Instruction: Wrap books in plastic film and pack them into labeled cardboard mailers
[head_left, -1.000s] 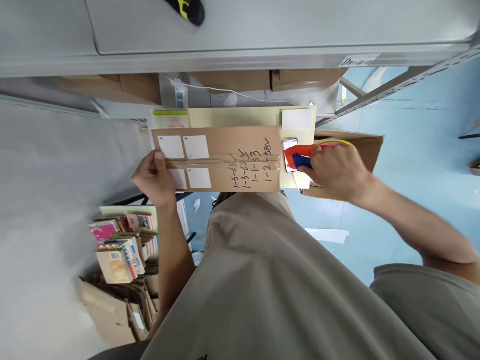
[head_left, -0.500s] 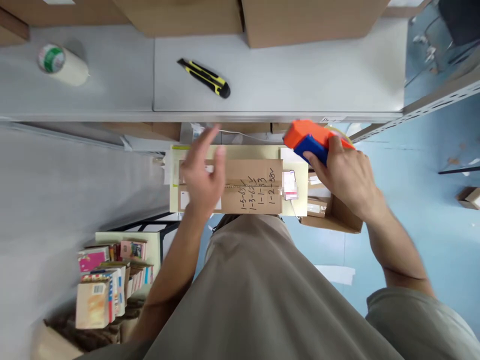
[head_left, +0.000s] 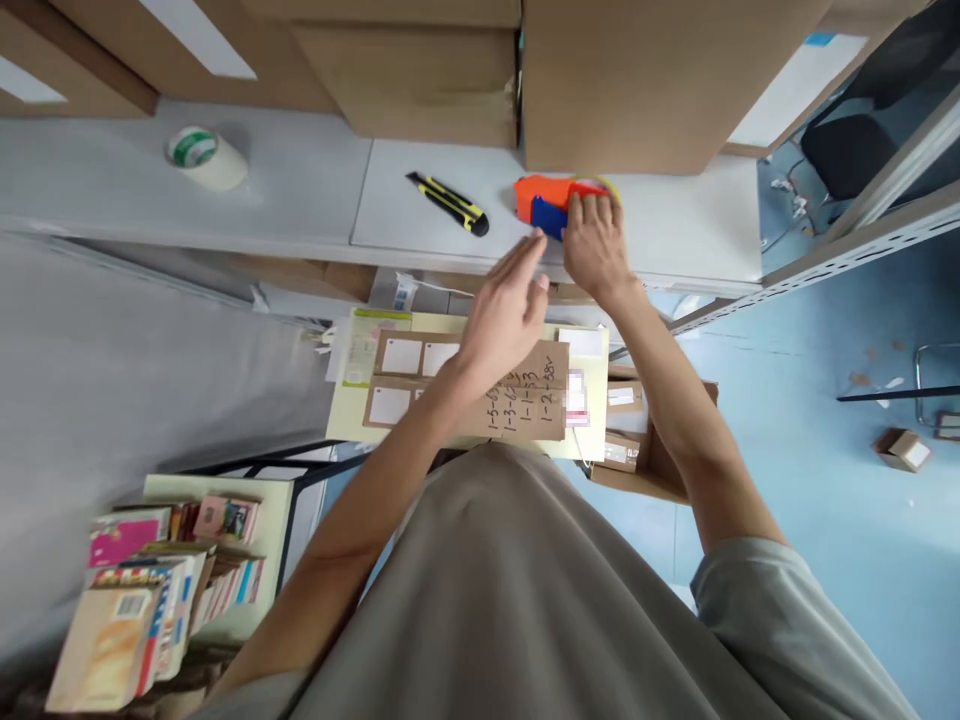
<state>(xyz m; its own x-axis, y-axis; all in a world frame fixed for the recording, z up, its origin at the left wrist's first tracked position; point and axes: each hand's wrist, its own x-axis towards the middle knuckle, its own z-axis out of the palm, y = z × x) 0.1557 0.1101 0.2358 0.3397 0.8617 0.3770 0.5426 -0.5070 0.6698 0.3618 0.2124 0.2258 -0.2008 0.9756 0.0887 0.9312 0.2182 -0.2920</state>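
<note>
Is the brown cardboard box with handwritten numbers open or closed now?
Closed. The cardboard box lies flat, its flaps meeting along the middle seam; nothing inside shows. The left hand hovers above it.

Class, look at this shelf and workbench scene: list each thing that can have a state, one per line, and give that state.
Tape dispenser: resting on the shelf, right hand on it.
Right hand: laid over the dispenser.
Left hand: open, empty, raised above the box.
Cardboard box: closed, seam taped, handwritten numbers on top.
Utility knife: lying on the shelf, untouched.
Tape roll: lying on the shelf.
</note>
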